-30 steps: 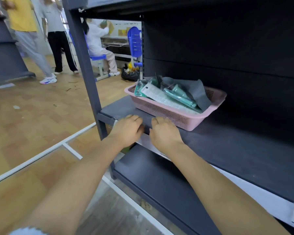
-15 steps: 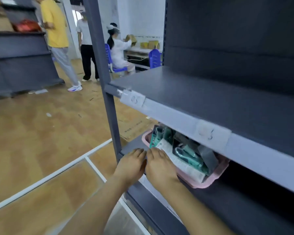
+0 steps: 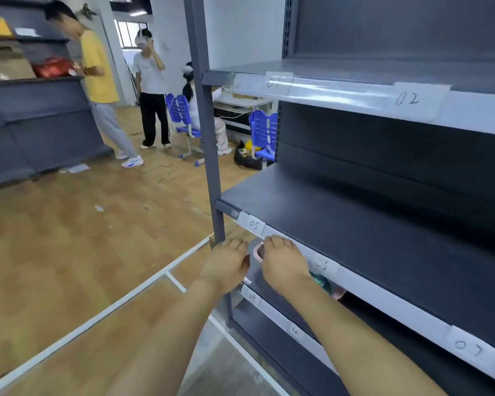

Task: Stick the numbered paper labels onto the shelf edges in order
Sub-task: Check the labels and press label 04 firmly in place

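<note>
Left hand (image 3: 226,262) and right hand (image 3: 283,260) reach side by side beneath the shelf edge (image 3: 383,298) labelled 05 (image 3: 254,224); fingers hidden, grip unclear.

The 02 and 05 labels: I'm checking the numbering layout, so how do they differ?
The 02 label sits on the top shelf edge, away from the post; the 05 label sits one shelf lower, at the left end beside the post. 02 looks larger, being nearer the camera. Both are white handwritten paper slips.
</note>
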The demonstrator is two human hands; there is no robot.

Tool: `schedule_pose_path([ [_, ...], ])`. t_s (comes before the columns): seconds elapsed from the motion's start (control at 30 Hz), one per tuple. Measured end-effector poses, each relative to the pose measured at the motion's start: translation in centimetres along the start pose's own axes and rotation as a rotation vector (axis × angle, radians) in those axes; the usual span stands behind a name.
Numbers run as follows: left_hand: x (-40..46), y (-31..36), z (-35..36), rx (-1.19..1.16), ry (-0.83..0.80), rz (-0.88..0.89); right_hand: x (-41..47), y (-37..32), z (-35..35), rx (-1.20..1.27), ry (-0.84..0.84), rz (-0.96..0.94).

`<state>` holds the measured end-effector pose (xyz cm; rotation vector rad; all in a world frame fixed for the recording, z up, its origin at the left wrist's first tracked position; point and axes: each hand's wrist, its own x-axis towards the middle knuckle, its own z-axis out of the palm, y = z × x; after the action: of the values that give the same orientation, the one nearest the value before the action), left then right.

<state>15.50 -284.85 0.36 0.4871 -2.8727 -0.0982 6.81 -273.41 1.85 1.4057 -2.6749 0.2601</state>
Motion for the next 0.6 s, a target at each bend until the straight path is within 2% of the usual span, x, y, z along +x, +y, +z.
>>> schedule_pose_path([
  [0.2, -2.1, 0.4, -3.7, -0.008, 0.093, 0.049, -2.6, -0.6, -3.6, -0.023, 0.011, 0.127],
  [0.6, -0.8, 2.0, -2.2, 0.064, -0.150, -0.029, -3.3, 1.0, -3.2, -0.044, -0.083, 0.087],
])
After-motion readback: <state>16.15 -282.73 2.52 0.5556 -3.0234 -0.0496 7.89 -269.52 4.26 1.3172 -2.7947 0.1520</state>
